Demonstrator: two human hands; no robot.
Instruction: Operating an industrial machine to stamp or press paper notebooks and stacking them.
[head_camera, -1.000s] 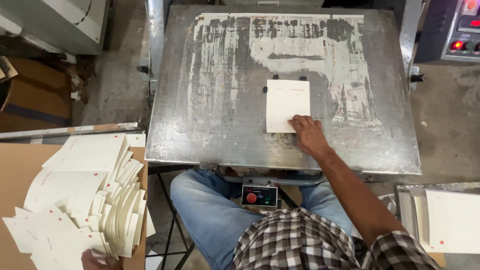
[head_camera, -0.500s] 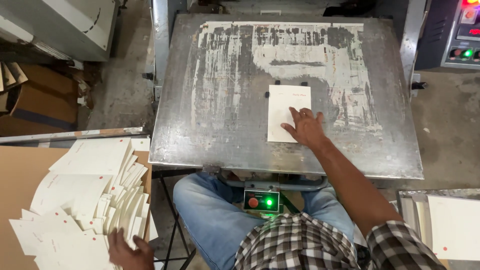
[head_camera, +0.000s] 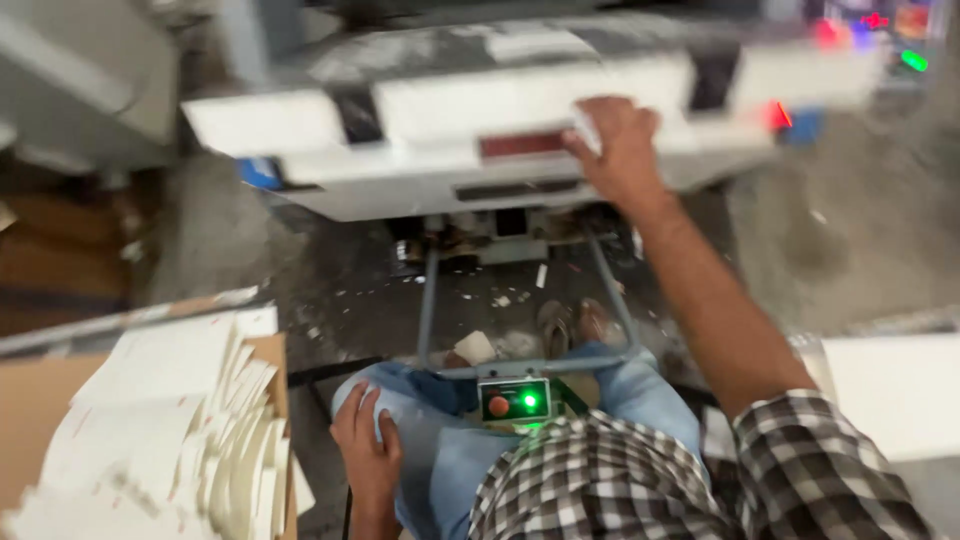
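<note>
Now tilted up on edge since half a second ago, grey press plate (head_camera: 400, 120) facing the camera, blurred. Right hand (head_camera: 618, 150) reaching up against its lower edge, fingers (head_camera: 590, 125) curling narrow over what is probably the white card (head_camera: 583, 128), half hidden beneath them. Left hand (head_camera: 368, 455) having left the card stack, resting flat on the jeans (head_camera: 450, 450), fingers loosely spread and holding nothing. Just left of those fingers, white card stack (head_camera: 170, 420) fanning out on brown cardboard (head_camera: 40, 410). Right of them, small control box (head_camera: 513, 399) glowing green.

Blue jeans (head_camera: 620, 395), black-and-white checked shirt (head_camera: 640, 480), white card stack (head_camera: 170, 430), green-lit control box (head_camera: 513, 399).
</note>
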